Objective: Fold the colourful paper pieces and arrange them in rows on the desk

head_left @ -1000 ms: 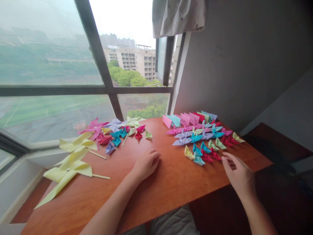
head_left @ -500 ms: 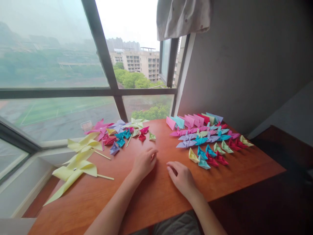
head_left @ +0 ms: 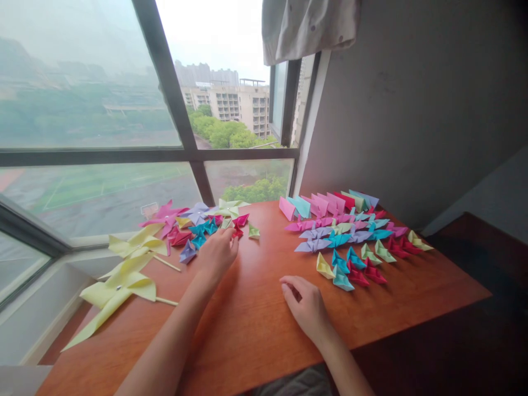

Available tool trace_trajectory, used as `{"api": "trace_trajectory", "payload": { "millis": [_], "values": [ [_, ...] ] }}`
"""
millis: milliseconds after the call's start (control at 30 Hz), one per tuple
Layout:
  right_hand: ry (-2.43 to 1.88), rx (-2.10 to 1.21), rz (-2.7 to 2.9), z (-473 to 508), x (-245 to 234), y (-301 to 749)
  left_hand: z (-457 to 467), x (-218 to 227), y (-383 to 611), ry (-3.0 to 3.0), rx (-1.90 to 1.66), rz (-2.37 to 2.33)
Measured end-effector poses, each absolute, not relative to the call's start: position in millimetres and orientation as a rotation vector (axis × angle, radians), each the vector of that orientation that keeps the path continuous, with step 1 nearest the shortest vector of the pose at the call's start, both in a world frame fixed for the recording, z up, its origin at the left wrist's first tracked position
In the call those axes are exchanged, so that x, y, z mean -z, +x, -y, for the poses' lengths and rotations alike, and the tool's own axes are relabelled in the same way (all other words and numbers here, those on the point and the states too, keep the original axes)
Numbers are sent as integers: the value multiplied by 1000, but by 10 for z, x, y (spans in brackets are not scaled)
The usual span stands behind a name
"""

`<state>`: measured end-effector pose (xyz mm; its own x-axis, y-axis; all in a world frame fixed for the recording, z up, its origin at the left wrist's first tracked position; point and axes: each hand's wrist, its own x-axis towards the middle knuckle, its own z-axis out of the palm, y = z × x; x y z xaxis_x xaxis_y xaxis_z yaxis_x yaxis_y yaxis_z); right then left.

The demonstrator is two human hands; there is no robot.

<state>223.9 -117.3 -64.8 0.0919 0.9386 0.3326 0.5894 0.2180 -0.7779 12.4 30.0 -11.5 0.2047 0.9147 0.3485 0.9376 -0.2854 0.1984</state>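
My left hand reaches to the small folded paper boats left of the middle of the table. Its fingertips are at a red paper boat, partly behind them; whether they grip it is hidden. Close by are a blue boat, a purple boat and a pale green boat. My right hand rests on the table with loosely curled fingers, thumb a little apart, and nothing in it. Beyond it stand small boats in rows, among them a yellow boat and a light blue one.
Yellow paper pinwheels on sticks lie at the left of the wooden table. A pink pinwheel lies farther back. Rows of paper cranes and paper planes fill the back right. Windows border the far side.
My left hand has moved left and away from me, from the middle of the table to the red boat. My right hand stays in place. The view has shifted slightly.
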Motion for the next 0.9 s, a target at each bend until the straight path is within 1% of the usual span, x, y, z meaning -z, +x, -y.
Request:
{"api": "trace_trajectory", "payload": {
  "millis": [100, 267, 400, 533, 633, 900],
  "values": [
    [-1469, -516, 1573, 1172, 646, 2247, -368, 156, 142, -2424, 577, 1837],
    [-1463, -494, 1574, 1169, 650, 2246, -401, 208, 142, -2464, 625, 1821],
    [-1461, -476, 1576, 1173, 636, 2242, -333, 167, 115, -2521, 690, 1756],
    [-1442, -476, 1558, 1171, 614, 2242, -143, 73, 125, -2695, 870, 1456],
    [-1443, -464, 1521, 1169, 604, 2244, 62, 38, 148, -2791, 920, 1298],
    [-1418, -499, 1459, 1188, 643, 2246, 576, 219, 142, -2981, 895, 1331]
  ]
}}
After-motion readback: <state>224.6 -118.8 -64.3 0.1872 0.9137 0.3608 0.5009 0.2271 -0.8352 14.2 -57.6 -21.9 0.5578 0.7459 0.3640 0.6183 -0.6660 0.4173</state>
